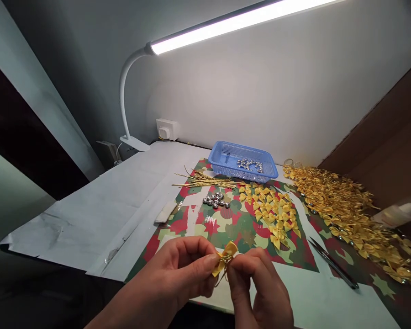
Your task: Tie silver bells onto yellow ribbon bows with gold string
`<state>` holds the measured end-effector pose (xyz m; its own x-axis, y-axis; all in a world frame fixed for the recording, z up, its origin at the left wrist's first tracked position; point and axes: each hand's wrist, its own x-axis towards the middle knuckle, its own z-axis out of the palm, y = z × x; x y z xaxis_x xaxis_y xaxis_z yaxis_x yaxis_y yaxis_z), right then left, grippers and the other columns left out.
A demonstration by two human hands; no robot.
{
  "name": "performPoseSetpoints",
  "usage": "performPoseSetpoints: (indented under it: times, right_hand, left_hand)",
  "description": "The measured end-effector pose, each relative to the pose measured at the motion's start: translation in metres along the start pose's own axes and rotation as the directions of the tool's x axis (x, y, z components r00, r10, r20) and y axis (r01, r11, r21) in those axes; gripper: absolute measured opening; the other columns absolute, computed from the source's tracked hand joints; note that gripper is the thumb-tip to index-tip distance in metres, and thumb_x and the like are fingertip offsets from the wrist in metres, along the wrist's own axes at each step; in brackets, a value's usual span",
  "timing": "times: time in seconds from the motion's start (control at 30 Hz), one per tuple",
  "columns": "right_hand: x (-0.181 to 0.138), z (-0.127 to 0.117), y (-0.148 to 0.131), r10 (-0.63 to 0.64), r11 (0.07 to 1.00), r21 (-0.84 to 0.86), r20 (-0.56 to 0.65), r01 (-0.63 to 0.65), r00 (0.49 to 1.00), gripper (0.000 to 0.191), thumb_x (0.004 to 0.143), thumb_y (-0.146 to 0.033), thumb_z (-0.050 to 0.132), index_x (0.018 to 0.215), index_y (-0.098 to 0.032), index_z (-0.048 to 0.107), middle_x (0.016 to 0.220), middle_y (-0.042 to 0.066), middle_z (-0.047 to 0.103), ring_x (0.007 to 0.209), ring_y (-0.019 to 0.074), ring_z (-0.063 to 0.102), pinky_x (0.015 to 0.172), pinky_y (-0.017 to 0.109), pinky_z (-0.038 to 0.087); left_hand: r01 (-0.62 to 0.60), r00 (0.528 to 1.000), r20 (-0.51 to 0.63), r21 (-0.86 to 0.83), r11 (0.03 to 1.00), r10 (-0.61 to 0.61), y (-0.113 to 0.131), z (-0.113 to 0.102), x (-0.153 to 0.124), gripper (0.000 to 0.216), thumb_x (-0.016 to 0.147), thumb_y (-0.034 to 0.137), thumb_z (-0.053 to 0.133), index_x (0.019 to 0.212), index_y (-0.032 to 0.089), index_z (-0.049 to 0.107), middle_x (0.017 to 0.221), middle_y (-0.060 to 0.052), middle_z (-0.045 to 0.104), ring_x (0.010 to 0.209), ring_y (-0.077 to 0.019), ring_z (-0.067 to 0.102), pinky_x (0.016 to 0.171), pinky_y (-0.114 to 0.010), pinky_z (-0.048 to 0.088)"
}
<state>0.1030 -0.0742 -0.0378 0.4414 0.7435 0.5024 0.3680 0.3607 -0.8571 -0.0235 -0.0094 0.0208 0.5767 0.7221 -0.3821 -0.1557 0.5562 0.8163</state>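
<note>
2 hands, the left hand (181, 269) and right hand (256, 283), pinch 1 yellow ribbon bow (225, 258) with gold wire between closed fingertips, just in front of the camouflage-pattern mat (192, 219), on which loose yellow bows (270, 210), silver bells (215, 200) and gold wire strands (205, 181) lie, with the blue basket (243, 161) at its far edge.

Both wrists cut off at btm edge; bow (225, 257) knot hidden by fingertips (210, 260).
</note>
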Motion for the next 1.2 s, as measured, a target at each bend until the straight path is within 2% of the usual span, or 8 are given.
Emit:
performPoseSetpoints:
  times: [0.33, 0.6, 1.0, 1.2]
  right_hand:
    - [0.0033, -0.0025, 0.0056, -0.044, 0.999, -0.011, 0.032, 0.044, 0.999, 0.02, 0.102, -0.014, 0.056, 0.086, -0.025, 0.061, 0.076, -0.004, 0.049, 0.067, 0.0127, 0.046, 0.059, 0.023, 0.038]
    - [0.0019, 0.0017, 0.0096, -0.098, 0.995, 0.019, -0.017, 0.098, 0.995, 0.021, 0.102, -0.016, 0.055, 0.086, -0.024, 0.064, 0.073, -0.003, 0.044, 0.061, 0.0128, 0.042, 0.052, 0.023, 0.035]
    - [0.0017, 0.0023, 0.0077, -0.093, 0.995, 0.029, -0.001, 0.093, 0.996, 0.021, 0.104, -0.021, 0.057, 0.084, -0.024, 0.061, 0.073, -0.004, 0.043, 0.059, 0.0107, 0.042, 0.051, 0.021, 0.036]
    - [0.0004, 0.0036, 0.0089, -0.066, 0.996, 0.057, -0.019, 0.067, 0.998, 0.024, 0.103, -0.022, 0.059, 0.078, -0.023, 0.059, 0.073, -0.003, 0.045, 0.061, 0.0121, 0.043, 0.05, 0.023, 0.036]
  left_hand:
    - [0.019, 1.0, 0.018, -0.038, 0.999, -0.018, -0.001, 0.0006, -0.0004, 0.023, 0.076, 0.029, 0.089, 0.073, 0.015, 0.07, 0.065, 0.003, 0.06, 0.062, -0.0114, 0.043, 0.06, -0.022, 0.039]
    - [0.011, 0.999, 0.033, -0.031, 0.999, -0.01, -0.0033, -0.0012, -0.0001, 0.026, 0.082, 0.035, 0.085, 0.074, 0.016, 0.07, 0.065, 0.003, 0.059, 0.06, -0.0106, 0.042, 0.06, -0.022, 0.039]
    - [0.047, 0.998, 0.05, -0.061, 0.997, -0.044, -0.0048, 0.0005, -0.003, 0.027, 0.075, 0.034, 0.09, 0.074, 0.016, 0.07, 0.066, 0.003, 0.058, 0.062, -0.0117, 0.043, 0.061, -0.024, 0.039]
    - [0.011, 0.999, 0.04, -0.062, 0.998, -0.008, -0.0065, 0.0006, -0.0031, 0.024, 0.077, 0.033, 0.088, 0.073, 0.017, 0.071, 0.065, 0.004, 0.057, 0.061, -0.0116, 0.041, 0.059, -0.023, 0.039]
